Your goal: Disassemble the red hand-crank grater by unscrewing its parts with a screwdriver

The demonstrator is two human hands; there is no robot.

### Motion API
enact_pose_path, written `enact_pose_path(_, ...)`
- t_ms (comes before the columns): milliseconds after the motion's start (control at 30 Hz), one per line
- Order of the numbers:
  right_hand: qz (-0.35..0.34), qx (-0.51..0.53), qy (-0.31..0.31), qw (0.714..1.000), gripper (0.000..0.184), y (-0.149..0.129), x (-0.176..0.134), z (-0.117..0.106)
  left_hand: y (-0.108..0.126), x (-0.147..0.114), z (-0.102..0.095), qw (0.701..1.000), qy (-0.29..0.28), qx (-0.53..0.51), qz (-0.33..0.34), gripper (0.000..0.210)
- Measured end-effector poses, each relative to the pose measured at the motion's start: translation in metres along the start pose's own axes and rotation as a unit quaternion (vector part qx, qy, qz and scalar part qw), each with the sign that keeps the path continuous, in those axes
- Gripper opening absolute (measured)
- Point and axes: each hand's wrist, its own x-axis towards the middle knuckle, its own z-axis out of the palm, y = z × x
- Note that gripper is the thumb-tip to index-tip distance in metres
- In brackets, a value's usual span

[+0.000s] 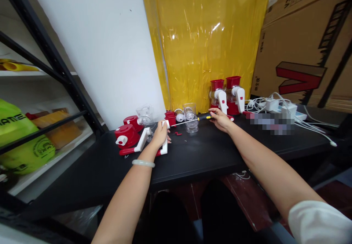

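My left hand (159, 135) is closed around a white crank handle (165, 146) with a red grip. In my right hand (220, 120) is a screwdriver (205, 117) with a black and yellow handle; its shaft points left, its tip at the white crank end. Left of my left hand lie another white crank (143, 139) and two red bases (127, 135). Behind the screwdriver stand clear plastic housings (191, 126) and a red hopper part (170, 118). A small red piece (178, 134) lies between my hands. Two assembled rotary graters (235, 96) stand beyond my right hand.
White cables and plugs (287, 109) spread over the right of the black table (198, 156). A large cardboard box (291, 49) and a yellow-wrapped panel (206, 35) rise behind it. To the left is a black-framed shelf (44, 27) with a green bag (24, 141).
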Motion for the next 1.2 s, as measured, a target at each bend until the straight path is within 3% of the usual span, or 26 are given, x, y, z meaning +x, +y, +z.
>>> enact_pose_path(300,0.029,0.075,-0.026,0.996,0.036,-0.007,-0.001,-0.002,0.000,0.001,0.001,1.000,0.005,-0.012,-0.009,0.033)
enact_pose_path(500,-0.012,-0.073,0.052,0.996,0.041,0.003,0.003,0.003,-0.001,0.001,0.001,1.000,-0.004,0.008,-0.015,0.030)
enact_pose_path(700,-0.050,-0.208,0.038,0.976,0.048,0.008,0.001,0.000,-0.001,0.002,0.000,1.000,0.004,0.003,-0.015,0.032)
enact_pose_path(1200,0.002,-0.032,0.020,0.999,0.046,0.003,0.000,0.003,-0.010,0.009,0.000,1.000,-0.004,-0.009,-0.005,0.032)
